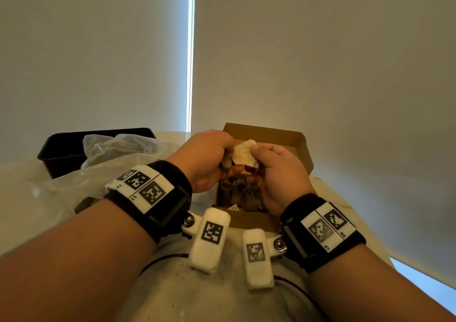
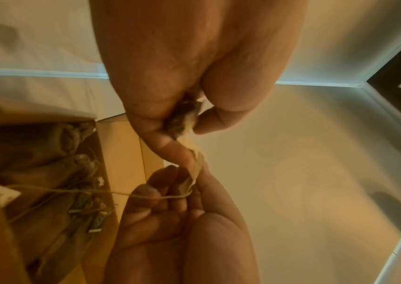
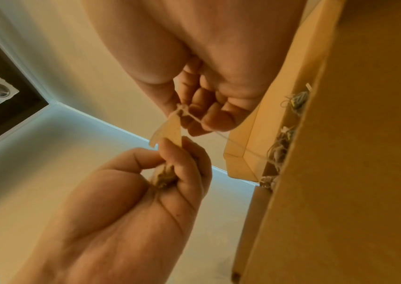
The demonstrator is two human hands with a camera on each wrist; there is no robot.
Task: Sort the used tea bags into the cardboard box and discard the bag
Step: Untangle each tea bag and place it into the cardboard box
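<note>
Our left hand (image 1: 206, 160) and right hand (image 1: 278, 171) both pinch one tea bag (image 1: 244, 154) above the cardboard box (image 1: 293, 139).

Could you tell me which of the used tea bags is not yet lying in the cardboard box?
The pale tea bag pinched between left hand and right hand, above the cardboard box; the others lie inside.

We see a matt brown cardboard box (image 1: 293, 134), thin crinkled paper on the tea bag (image 1: 244, 152), and beside the box what seems glossy clear plastic, the bag (image 1: 116, 146).
</note>
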